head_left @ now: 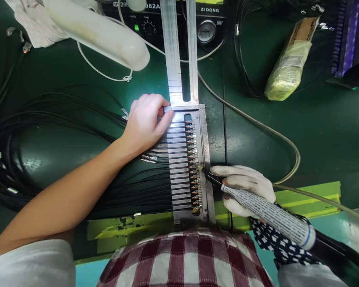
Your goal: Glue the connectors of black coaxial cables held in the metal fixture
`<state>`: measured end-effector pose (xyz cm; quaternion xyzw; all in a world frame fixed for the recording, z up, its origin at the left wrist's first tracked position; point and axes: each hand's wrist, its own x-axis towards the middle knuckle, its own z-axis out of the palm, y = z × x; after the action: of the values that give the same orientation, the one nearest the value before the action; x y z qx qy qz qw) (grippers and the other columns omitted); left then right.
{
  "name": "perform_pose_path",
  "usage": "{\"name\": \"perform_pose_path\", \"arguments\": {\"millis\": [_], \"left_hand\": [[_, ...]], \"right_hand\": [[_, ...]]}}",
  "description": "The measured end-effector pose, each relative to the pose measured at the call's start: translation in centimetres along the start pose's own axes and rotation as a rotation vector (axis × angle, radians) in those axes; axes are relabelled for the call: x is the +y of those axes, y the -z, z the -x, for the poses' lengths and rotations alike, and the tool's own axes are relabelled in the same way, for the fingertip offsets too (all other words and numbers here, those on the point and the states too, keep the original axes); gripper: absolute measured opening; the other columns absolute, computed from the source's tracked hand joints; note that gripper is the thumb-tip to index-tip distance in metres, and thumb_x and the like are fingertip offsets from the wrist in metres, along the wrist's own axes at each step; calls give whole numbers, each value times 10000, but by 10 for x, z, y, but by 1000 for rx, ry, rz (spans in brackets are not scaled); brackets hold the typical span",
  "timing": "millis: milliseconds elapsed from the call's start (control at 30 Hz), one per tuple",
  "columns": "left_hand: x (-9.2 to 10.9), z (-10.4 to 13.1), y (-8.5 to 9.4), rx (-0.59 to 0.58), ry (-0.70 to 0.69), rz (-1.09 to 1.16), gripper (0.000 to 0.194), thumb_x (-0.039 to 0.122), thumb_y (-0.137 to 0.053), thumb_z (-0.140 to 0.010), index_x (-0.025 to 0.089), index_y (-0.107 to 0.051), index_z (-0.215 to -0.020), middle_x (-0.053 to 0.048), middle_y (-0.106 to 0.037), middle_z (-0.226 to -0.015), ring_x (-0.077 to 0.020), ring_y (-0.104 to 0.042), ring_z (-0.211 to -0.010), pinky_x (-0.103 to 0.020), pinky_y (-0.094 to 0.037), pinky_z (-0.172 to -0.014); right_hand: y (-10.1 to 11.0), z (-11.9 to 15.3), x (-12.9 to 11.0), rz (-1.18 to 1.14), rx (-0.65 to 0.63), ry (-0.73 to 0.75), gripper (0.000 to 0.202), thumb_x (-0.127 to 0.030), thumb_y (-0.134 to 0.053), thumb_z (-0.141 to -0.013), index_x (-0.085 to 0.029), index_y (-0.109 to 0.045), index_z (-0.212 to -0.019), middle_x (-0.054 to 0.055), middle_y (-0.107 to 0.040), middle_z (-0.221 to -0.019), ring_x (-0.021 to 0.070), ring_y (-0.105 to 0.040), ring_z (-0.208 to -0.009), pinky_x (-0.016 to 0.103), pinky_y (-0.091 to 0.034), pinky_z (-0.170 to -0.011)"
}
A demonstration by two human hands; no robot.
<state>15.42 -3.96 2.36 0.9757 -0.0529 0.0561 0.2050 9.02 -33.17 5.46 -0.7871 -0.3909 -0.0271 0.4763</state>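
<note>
A slotted metal jig (179,186) lies on the green bench. It holds a row of black cables (155,187) whose small connectors (194,181) line up along its right side. My bare left hand (148,119) is closed at the jig's upper left corner, thumb and fingers gripping its edge beside a second, upright-lying metal frame (174,67). In my gloved right hand (248,185) is a marker pen (266,213) with printed text on its barrel. Its yellowish tip meets the connector row just below the middle.
A black control box (151,24) with a dial and gauge stands at the back. A white rounded arm (104,34) reaches in from the upper left. A wrapped block (287,63) lies at right. A hose (257,121) curves across the bench. Yellow-green tape (128,227) runs along the front edge.
</note>
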Motion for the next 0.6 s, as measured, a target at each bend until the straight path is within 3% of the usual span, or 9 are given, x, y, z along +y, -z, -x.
{"name": "perform_pose_path", "arguments": {"millis": [233,600], "left_hand": [[1,0,0,-21,25,23,147,341,-499,-939,235,-587,-990,-64,-614,-858,-266,-592,-913,-424,-465,-868],[1,0,0,0,7,14,147,344,-491,-945,242,-591,-980,-62,-629,-859,-264,-603,-912,-425,-480,-859]], "right_hand": [[1,6,-10,34,-18,18,195,-374,-577,-1029,-194,-601,-959,128,-772,-978,215,-769,-876,306,-642,-746],[-3,7,-6,25,-22,7,182,-347,-583,-1022,-179,-607,-957,130,-769,-1002,206,-764,-896,307,-626,-762]]}}
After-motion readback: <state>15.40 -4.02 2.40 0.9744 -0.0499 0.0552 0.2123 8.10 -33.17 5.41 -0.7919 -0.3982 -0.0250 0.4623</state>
